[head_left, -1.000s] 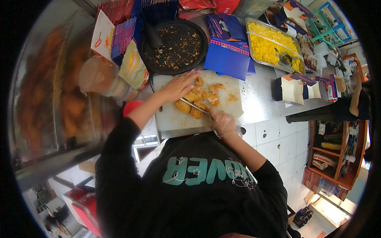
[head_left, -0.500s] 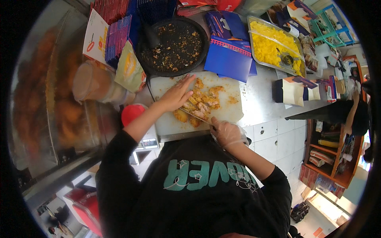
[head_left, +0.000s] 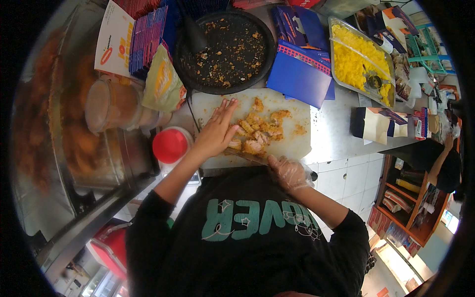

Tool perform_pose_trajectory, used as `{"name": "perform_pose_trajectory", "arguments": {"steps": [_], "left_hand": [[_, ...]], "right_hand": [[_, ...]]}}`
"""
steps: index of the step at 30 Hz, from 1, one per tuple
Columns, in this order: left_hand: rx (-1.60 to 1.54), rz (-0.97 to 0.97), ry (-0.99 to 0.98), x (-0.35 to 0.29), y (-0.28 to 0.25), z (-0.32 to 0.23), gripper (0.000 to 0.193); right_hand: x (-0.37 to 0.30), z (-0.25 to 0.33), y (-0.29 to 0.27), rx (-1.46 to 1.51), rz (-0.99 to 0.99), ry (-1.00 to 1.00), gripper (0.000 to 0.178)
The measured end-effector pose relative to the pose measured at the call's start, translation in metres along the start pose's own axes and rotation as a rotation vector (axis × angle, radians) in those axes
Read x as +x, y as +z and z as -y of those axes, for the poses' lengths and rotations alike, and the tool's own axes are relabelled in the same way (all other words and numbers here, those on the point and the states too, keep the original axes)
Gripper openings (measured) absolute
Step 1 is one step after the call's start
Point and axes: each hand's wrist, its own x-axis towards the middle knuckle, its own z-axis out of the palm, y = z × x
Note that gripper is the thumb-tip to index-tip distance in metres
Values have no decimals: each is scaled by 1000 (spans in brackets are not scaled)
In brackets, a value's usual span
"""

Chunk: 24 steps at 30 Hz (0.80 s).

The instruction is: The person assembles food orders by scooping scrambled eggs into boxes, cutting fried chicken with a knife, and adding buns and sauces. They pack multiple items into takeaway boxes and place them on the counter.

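Observation:
Chopped fried chicken (head_left: 260, 129) with an orange crumb coating lies in pieces on a white cutting board (head_left: 297, 141). My right hand (head_left: 288, 173), in a clear plastic glove, grips a knife (head_left: 251, 158) by its handle, which the fingers mostly hide. The blade points left along the near side of the chicken, close to the board's front edge. My left hand (head_left: 217, 131), bare, rests on the board at the left of the pieces. Its fingers are stretched out, and the thumb is beside the chicken.
Beyond the board stands a black round pan (head_left: 225, 52) with crumbs. Blue folded boxes (head_left: 299, 74) and a tray of yellow rice (head_left: 361, 57) are farther right. A red round lid (head_left: 169, 145) and plastic tubs (head_left: 111, 104) stand left. Another person's arm (head_left: 440, 161) shows at far right.
The knife has come toward me, from across the chicken to its near side. My left hand stays flat beside the pieces. The whole view has shifted slightly.

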Motion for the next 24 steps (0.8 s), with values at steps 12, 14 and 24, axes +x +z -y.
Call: {"name": "perform_pose_trajectory", "arguments": {"steps": [12, 14, 24], "left_hand": [[285, -148, 139, 13, -7, -5, 66], [268, -435, 252, 12, -21, -19, 62], [-243, -821, -29, -91, 2, -52, 47]], "right_hand": [[8, 2, -6, 73, 51, 51, 29], [6, 1, -27, 101, -59, 34, 30], [154, 12, -51, 569, -650, -29, 59]]}}
